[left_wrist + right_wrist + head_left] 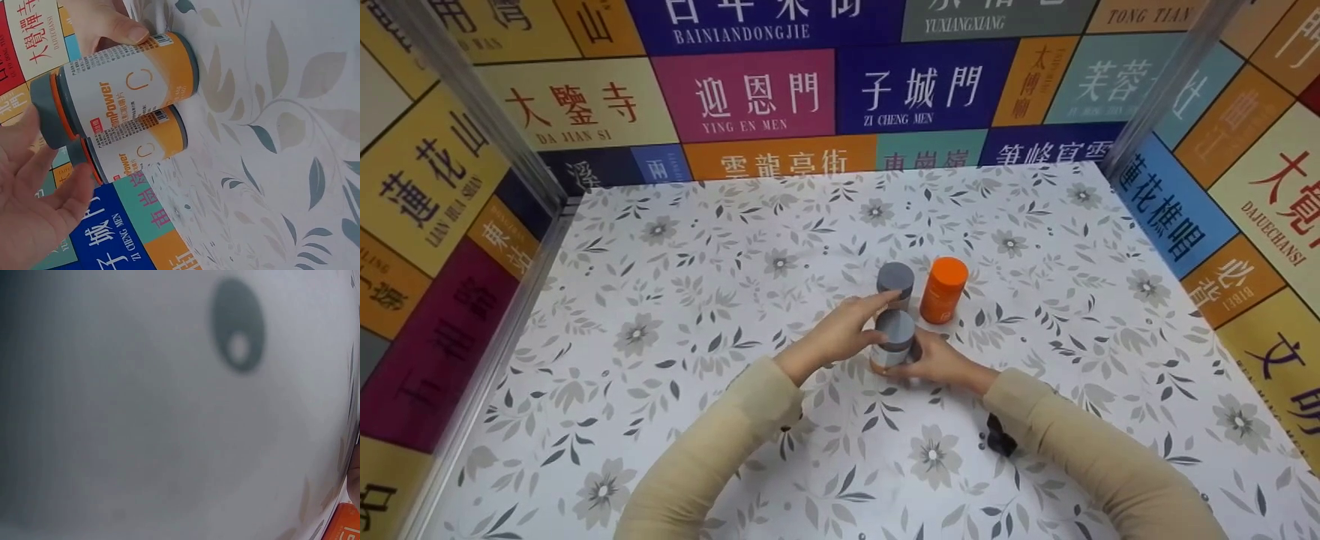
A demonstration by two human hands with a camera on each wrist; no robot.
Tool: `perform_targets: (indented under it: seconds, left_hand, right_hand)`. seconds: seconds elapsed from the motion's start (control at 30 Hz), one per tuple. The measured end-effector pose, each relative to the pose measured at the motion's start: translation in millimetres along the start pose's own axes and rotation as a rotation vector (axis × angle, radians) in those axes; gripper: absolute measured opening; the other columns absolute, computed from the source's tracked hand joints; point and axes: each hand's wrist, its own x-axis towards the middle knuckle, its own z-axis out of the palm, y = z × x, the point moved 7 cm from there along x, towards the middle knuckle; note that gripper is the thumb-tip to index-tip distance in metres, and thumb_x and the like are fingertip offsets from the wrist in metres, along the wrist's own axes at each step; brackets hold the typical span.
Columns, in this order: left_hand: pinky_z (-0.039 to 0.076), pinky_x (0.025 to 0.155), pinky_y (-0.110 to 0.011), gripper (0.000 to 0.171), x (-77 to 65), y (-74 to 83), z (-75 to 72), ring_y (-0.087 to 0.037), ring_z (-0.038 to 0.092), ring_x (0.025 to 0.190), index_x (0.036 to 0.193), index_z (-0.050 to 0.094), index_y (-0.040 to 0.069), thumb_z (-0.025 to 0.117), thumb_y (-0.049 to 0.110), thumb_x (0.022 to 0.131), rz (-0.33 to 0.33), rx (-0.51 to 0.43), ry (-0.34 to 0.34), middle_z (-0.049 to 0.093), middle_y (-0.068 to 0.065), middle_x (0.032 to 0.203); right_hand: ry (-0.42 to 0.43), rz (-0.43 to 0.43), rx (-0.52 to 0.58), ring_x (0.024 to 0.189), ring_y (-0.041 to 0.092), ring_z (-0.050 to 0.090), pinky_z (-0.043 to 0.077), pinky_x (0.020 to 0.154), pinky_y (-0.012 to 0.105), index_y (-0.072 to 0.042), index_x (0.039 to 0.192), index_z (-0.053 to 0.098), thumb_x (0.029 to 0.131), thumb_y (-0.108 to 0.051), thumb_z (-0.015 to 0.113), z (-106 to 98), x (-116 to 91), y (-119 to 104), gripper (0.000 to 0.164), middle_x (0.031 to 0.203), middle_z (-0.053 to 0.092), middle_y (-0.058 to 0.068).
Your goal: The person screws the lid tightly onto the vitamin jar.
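Note:
Two grey-capped supplement bottles with white and orange labels marked with a large C stand one behind the other. My right hand (941, 360) grips the near bottle (132, 84) low on its body, thumb across the front. My left hand (844, 330) reaches over from the left, its thumb at the near bottle's grey cap (895, 330). Its index finger extends to the far bottle's cap (895, 277). In the left wrist view, the fingers lie spread beside both caps, with the far bottle (143, 149) partly hidden behind the near one.
An orange bottle (944, 291) stands just right of the far bottle. A floral cloth (780, 300) covers the table, and sign-printed panels (750, 97) enclose its back and sides. A small black object (1000, 436) lies by the right sleeve. Most of the right wrist view is blurred pale grey.

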Motion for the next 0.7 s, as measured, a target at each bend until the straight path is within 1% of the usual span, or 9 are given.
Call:
perform_targets:
  seconds: [0.1,0.17,0.23,0.33,0.4,0.47,0.57,0.7]
  left_hand:
    - [0.038,0.097,-0.036,0.056,-0.9,1.3,-2.0,-0.024,0.049,0.115,0.133,0.045,0.005,0.066,0.023,0.084,-0.035,0.046,0.076,0.051,-0.01,0.129]
    - [0.042,0.089,-0.034,0.054,-2.0,2.7,-3.4,-0.023,0.053,0.103,0.125,0.052,0.004,0.068,0.031,0.081,-0.064,0.098,0.138,0.057,-0.01,0.117]
    - [0.045,0.082,-0.033,0.053,-2.9,3.6,-3.2,-0.021,0.054,0.093,0.117,0.058,0.005,0.071,0.038,0.077,-0.094,0.166,0.191,0.06,-0.008,0.105]
    - [0.045,0.076,-0.032,0.053,-4.2,4.1,-1.8,-0.02,0.053,0.085,0.109,0.061,0.006,0.072,0.043,0.074,-0.126,0.228,0.235,0.059,-0.006,0.094]
    - [0.045,0.075,-0.031,0.052,-4.5,3.9,-0.9,-0.019,0.053,0.084,0.107,0.062,0.005,0.072,0.044,0.073,-0.134,0.243,0.243,0.058,-0.006,0.092]
    - [0.045,0.075,-0.031,0.052,-4.2,4.2,-0.7,-0.02,0.053,0.084,0.107,0.062,0.005,0.073,0.042,0.073,-0.126,0.237,0.238,0.058,-0.006,0.092]
    - [0.045,0.078,-0.032,0.049,-2.6,4.4,-0.3,-0.021,0.053,0.088,0.109,0.062,0.004,0.073,0.038,0.075,-0.099,0.227,0.201,0.059,-0.007,0.096]
    - [0.043,0.083,-0.033,0.046,-0.2,4.7,0.7,-0.023,0.053,0.093,0.114,0.06,0.003,0.07,0.031,0.079,-0.05,0.224,0.129,0.059,-0.009,0.104]
  right_hand:
    - [-0.002,0.004,-0.002,0.117,0.016,0.048,0.032,0.102,0.04,-0.013,0.132,0.043,0.069,-0.027,0.079,0.3,0.0,0.0,0.074,0.128,0.054,0.001]
    - [0.0,0.012,-0.002,0.118,0.015,0.048,0.032,0.103,0.039,-0.015,0.132,0.043,0.069,-0.029,0.079,0.2,0.0,0.2,0.074,0.128,0.053,0.0]
    - [0.002,0.008,-0.002,0.118,0.016,0.047,0.032,0.103,0.04,-0.015,0.133,0.042,0.07,-0.03,0.079,0.3,-0.2,0.1,0.075,0.13,0.052,0.0]
    - [0.004,0.003,-0.007,0.119,0.016,0.046,0.031,0.104,0.039,-0.016,0.134,0.041,0.07,-0.03,0.079,0.5,-0.3,0.4,0.076,0.131,0.051,0.0]
    - [0.0,-0.01,-0.008,0.12,0.016,0.046,0.031,0.104,0.039,-0.014,0.136,0.04,0.07,-0.029,0.079,1.0,-0.2,-0.1,0.078,0.132,0.05,0.001]
    - [-0.002,-0.01,-0.008,0.12,0.016,0.046,0.031,0.104,0.039,-0.014,0.136,0.039,0.07,-0.029,0.079,1.2,0.0,0.0,0.078,0.132,0.05,0.001]
    - [0.004,-0.015,-0.013,0.118,0.019,0.047,0.031,0.103,0.04,-0.01,0.134,0.041,0.07,-0.026,0.079,0.3,0.0,-0.2,0.077,0.13,0.052,0.004]
    - [0.006,-0.02,-0.019,0.116,0.02,0.048,0.032,0.102,0.041,-0.008,0.132,0.042,0.069,-0.025,0.08,-0.5,0.2,-0.4,0.075,0.127,0.054,0.006]
